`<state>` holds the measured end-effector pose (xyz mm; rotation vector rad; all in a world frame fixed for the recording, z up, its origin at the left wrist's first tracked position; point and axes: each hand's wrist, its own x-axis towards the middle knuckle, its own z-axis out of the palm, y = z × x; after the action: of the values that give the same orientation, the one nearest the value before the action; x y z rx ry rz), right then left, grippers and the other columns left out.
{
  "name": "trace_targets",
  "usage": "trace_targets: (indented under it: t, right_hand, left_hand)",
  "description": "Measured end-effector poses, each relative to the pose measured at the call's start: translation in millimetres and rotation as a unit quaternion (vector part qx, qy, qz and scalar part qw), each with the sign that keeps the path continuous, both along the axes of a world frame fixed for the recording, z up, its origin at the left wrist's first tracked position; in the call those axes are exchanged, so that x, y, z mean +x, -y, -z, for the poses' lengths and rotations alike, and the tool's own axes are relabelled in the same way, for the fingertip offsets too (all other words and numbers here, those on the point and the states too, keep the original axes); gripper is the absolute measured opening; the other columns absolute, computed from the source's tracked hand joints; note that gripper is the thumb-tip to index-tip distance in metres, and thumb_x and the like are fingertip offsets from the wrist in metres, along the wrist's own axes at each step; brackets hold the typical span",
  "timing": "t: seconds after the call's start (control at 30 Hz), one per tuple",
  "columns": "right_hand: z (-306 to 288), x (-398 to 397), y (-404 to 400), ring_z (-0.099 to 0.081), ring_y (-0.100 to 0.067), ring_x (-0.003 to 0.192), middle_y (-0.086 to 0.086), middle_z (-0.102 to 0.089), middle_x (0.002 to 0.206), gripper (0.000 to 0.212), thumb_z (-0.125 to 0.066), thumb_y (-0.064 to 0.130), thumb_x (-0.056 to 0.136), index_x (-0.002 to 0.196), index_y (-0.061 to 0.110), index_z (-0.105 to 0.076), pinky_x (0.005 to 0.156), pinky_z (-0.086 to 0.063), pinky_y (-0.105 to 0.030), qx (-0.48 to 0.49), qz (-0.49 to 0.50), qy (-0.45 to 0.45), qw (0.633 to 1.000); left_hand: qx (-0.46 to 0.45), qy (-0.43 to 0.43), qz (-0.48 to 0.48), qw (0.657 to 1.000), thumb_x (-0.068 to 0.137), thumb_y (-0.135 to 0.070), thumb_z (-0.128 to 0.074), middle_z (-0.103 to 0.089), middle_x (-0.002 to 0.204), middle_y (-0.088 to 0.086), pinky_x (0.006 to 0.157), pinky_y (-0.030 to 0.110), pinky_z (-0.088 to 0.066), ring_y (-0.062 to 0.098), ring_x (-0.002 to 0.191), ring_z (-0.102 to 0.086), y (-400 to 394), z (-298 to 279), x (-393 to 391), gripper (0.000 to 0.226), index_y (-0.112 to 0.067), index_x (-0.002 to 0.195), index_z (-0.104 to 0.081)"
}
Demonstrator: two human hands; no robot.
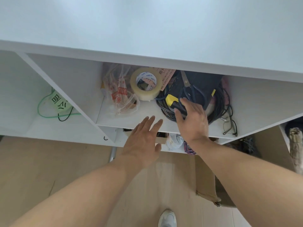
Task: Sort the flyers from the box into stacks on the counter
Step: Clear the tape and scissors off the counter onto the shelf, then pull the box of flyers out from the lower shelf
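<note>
Both bare forearms reach toward the shelf under the white counter; left hand flat, fingers spread, holding nothing. Right hand, fingers straight, rests on coiled cable beside the tape roll. One cardboard box sits on the floor at right, flyers not visible.

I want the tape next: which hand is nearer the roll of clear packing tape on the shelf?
Right. The right hand lies just right of the roll of clear packing tape, on the cable coil; the left hand is lower, at the shelf's front edge.

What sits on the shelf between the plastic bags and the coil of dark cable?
A roll of clear packing tape stands there in the head view, right of the plastic bags and left of the cable coil, with a pink card behind it.
</note>
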<state>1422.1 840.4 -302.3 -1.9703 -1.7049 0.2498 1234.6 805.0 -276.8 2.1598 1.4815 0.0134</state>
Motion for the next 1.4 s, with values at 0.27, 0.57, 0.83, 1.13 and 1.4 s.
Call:
trace_targets:
  t: [0.27, 0.57, 0.83, 1.13, 1.4]
  right_hand:
    - [-41, -49, 102, -0.040, -0.008, 0.143, 0.015, -0.045, 0.155, 0.056, -0.058, 0.039, 0.100, 0.154, 0.033, -0.041, 0.115, -0.035, -0.029, -0.206, -0.047, -0.138, 0.968]
    - [-161, -155, 183, -0.043, -0.011, 0.142, 0.009, -0.048, 0.154, 0.056, -0.057, 0.036, 0.102, 0.154, 0.026, -0.042, 0.116, -0.032, -0.027, -0.303, -0.215, -0.115, 0.921]
    - [-226, -301, 250, -0.044, -0.009, 0.140, 0.015, -0.046, 0.154, 0.054, -0.052, 0.044, 0.102, 0.154, 0.041, -0.036, 0.111, -0.037, -0.027, -0.353, -0.406, -0.033, 0.842]
    - [-235, -511, 288, -0.052, -0.012, 0.134, 0.012, -0.050, 0.152, 0.057, -0.053, 0.039, 0.099, 0.153, 0.039, -0.036, 0.108, -0.043, -0.030, -0.329, -0.474, 0.016, 0.816]
    - [-238, -628, 288, -0.053, -0.015, 0.133, 0.007, -0.052, 0.150, 0.056, -0.050, 0.036, 0.101, 0.155, 0.036, -0.035, 0.106, -0.044, -0.030, -0.331, -0.494, 0.025, 0.804]
  left_hand:
    - [-0.101, 0.034, -0.111, 0.988, 0.102, -0.034, -0.051, -0.003, 0.169, -0.004, 0.122, 0.025, -0.004, 0.015, 0.155, -0.002, 90, -27, -49, 0.073, -0.030, 0.161, -0.010]
    - [-0.148, 0.091, -0.352, 0.919, 0.098, -0.032, -0.055, -0.017, 0.167, -0.007, 0.123, 0.032, -0.020, 0.017, 0.151, -0.023, 219, -141, -131, 0.066, -0.036, 0.157, -0.025]
    - [-0.132, 0.121, -0.546, 0.819, 0.101, -0.032, -0.053, -0.017, 0.167, -0.008, 0.121, 0.027, -0.018, 0.013, 0.152, -0.022, 342, -194, -237, 0.063, -0.033, 0.158, -0.027]
    - [-0.085, 0.115, -0.609, 0.780, 0.099, -0.032, -0.054, -0.028, 0.163, -0.003, 0.123, 0.029, -0.020, 0.014, 0.150, -0.026, 405, -195, -430, 0.064, -0.027, 0.157, -0.030]
    - [-0.061, 0.117, -0.647, 0.751, 0.098, -0.032, -0.055, -0.028, 0.164, -0.001, 0.123, 0.032, -0.022, 0.015, 0.151, -0.025, 406, -191, -543, 0.065, -0.024, 0.157, -0.030]
